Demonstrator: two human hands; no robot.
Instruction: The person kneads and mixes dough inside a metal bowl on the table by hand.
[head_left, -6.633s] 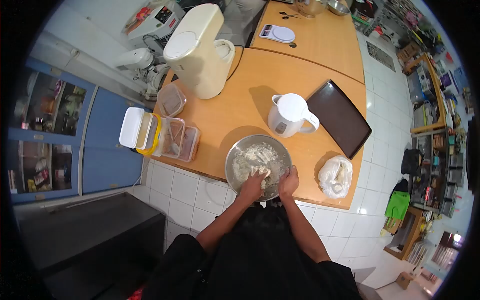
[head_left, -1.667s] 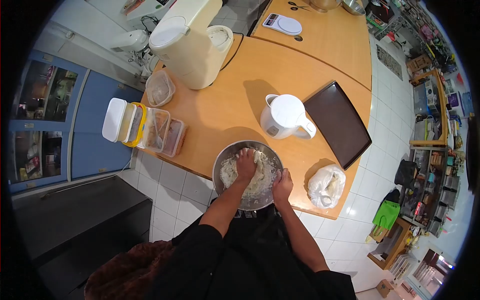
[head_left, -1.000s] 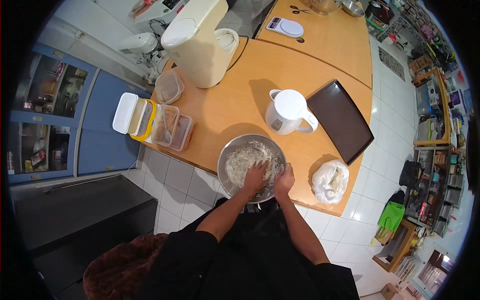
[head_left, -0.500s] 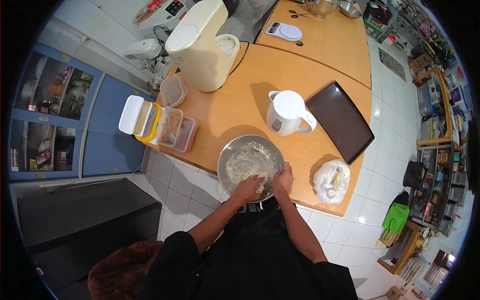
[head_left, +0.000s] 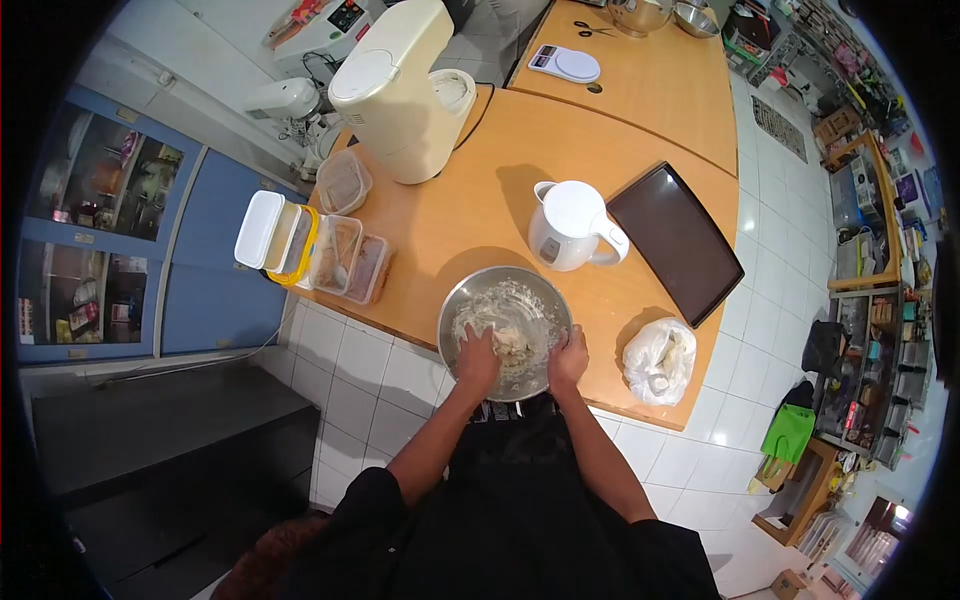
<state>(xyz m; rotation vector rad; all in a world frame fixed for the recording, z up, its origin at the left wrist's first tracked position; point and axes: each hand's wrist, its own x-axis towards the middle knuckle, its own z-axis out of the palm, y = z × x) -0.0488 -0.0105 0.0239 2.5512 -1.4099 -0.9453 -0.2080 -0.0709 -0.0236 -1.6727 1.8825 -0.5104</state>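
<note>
The mixing looks well begun but, as I judge it, not finished. Under and just beside the fingers [head_left: 487, 337] of the left hand [head_left: 478, 365] lies a pale, floury mixture [head_left: 513, 343], all of it inside the metal bowl [head_left: 455, 303]. Part of it is drawn into a soft, uneven clump to the right of those fingers – between them and the right hand [head_left: 569, 362] – so the ingredients seem to be partly combined. What appears to be left is the rest of the gathering: whitish smears and loose bits cling to the base and walls beyond the fingertips, and the clump looks ragged rather than smooth.

The left fingers are somewhat spread, reaching down into the mixture at the bowl's left side, and pinch nothing that I can make out. The right hand clasps the rim on the opposite side, thumb and fingers about the edge; the fingers that go round the outside are hidden, so their exact hold cannot be told.

The bowl stands at the near edge of the wooden surface [head_left: 440, 225]. Beyond the right hand's fingers is a white kettle [head_left: 577, 215] and, further off to the right, a dark tray [head_left: 678, 243]. A white plastic bag [head_left: 655, 362] with pale contents sits to the right of that hand, apart from it – neither hand touches these three.
</note>
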